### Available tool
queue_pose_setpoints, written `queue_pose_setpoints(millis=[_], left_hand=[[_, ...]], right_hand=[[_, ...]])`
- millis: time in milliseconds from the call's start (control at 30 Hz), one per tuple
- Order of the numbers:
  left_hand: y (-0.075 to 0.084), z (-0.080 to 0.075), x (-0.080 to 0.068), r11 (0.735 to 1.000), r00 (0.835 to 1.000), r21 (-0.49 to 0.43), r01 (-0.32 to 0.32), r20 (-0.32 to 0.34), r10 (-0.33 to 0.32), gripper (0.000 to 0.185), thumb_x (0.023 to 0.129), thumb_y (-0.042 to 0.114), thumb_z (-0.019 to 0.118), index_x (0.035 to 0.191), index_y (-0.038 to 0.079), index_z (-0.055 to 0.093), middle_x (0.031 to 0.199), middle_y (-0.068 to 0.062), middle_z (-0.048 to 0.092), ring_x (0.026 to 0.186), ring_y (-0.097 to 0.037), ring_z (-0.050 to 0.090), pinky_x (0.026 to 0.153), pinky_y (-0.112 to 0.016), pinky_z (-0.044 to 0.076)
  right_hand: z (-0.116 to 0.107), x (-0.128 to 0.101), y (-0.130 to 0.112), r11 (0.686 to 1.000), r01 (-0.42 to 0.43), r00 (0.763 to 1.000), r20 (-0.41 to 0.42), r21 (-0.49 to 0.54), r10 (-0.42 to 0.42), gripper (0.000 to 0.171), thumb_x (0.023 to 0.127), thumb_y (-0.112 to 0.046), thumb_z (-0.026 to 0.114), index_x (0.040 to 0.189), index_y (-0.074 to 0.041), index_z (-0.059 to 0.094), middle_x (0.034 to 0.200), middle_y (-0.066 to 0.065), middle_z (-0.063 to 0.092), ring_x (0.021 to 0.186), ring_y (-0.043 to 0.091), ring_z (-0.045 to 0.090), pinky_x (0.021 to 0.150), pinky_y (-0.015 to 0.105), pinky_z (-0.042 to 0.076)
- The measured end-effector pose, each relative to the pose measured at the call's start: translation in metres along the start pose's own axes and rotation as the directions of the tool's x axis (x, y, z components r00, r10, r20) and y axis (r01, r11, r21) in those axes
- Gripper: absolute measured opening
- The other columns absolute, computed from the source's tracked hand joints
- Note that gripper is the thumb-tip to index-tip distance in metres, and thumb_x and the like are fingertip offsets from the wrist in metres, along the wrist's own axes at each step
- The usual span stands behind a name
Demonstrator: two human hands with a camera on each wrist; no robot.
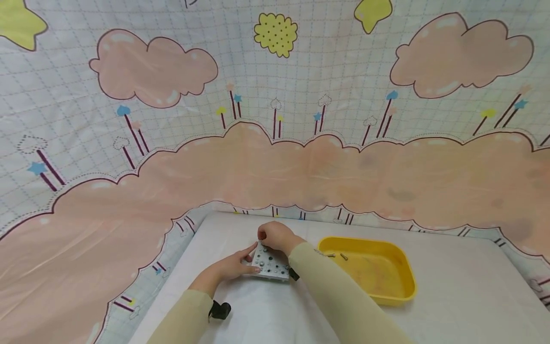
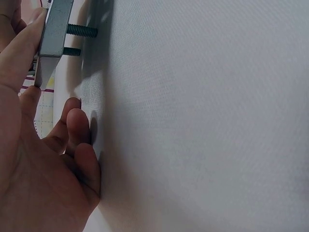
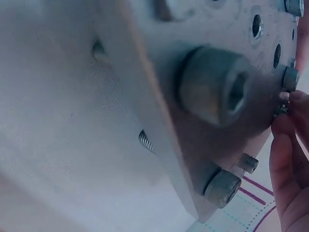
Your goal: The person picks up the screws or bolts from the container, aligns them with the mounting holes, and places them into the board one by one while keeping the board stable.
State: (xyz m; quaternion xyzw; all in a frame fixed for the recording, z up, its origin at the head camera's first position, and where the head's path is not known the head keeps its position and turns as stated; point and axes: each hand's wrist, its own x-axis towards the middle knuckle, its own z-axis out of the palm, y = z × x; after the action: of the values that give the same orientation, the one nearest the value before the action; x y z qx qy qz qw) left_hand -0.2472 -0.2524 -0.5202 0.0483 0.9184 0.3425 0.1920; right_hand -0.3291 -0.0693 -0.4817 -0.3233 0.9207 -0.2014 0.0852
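A thick metal plate (image 1: 275,267) with holes and several socket-head bolts (image 3: 212,87) is held tilted a little over the white table. My left hand (image 1: 227,268) grips its left side, thumb on the top face and index finger at the edge. In the left wrist view, threaded bolt ends (image 2: 82,31) stick out of the underside of the plate (image 2: 55,29). My right hand (image 1: 277,237) is at the far edge, pinching a small screw (image 3: 285,96) against the top face. Most of that screw is hidden by the fingertips.
To the right of the plate stands a yellow tray (image 1: 410,274) with a few screws (image 1: 343,256) at its far left. My right forearm crosses in front of its left side. A patterned cloth (image 1: 301,177) hangs behind the table (image 1: 451,296).
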Motion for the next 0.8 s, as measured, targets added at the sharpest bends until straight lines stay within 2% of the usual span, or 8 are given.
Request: queue_pose_setpoints(millis=[433, 633, 800], left_hand=[[0.0023, 0.0006, -0.0035, 1.0, 1.0, -0.014, 0.022, -0.002, -0.022, 0.093, 0.081, 0.048, 0.079, 0.157, 0.029, 0.029, 0.12, -0.004, 0.054, 0.11, -0.026, 0.049, 0.1, -0.055, 0.036], [0.0023, 0.0006, -0.0039, 1.0, 1.0, -0.011, 0.021, 0.004, -0.021, 0.093, 0.081, 0.049, 0.078, 0.158, 0.029, 0.028, 0.121, -0.004, 0.055, 0.111, -0.027, 0.049, 0.099, -0.056, 0.036], [0.0021, -0.0005, -0.0038, 1.0, 1.0, -0.003, 0.023, 0.01, -0.023, 0.093, 0.082, 0.05, 0.077, 0.158, 0.029, 0.028, 0.122, -0.004, 0.054, 0.111, -0.026, 0.049, 0.099, -0.056, 0.037]], right_hand=[[-0.0002, -0.0032, -0.0071, 0.991, 0.033, 0.998, 0.049, -0.134, -0.026, 0.009, 0.094, -0.015, 0.068, 0.089, -0.022, 0.068, 0.081, -0.01, 0.06, 0.077, 0.01, 0.054, 0.079, 0.028, 0.047], [-0.0014, -0.0063, -0.0077, 0.991, 0.041, 0.997, 0.067, -0.124, -0.032, 0.009, 0.095, -0.016, 0.067, 0.097, -0.022, 0.073, 0.087, -0.01, 0.064, 0.08, 0.009, 0.055, 0.083, 0.029, 0.048], [-0.0039, -0.0081, -0.0052, 0.996, 0.024, 0.998, 0.063, -0.089, -0.019, 0.012, 0.094, -0.019, 0.068, 0.104, -0.023, 0.073, 0.091, -0.009, 0.062, 0.081, 0.009, 0.054, 0.081, 0.029, 0.047]])
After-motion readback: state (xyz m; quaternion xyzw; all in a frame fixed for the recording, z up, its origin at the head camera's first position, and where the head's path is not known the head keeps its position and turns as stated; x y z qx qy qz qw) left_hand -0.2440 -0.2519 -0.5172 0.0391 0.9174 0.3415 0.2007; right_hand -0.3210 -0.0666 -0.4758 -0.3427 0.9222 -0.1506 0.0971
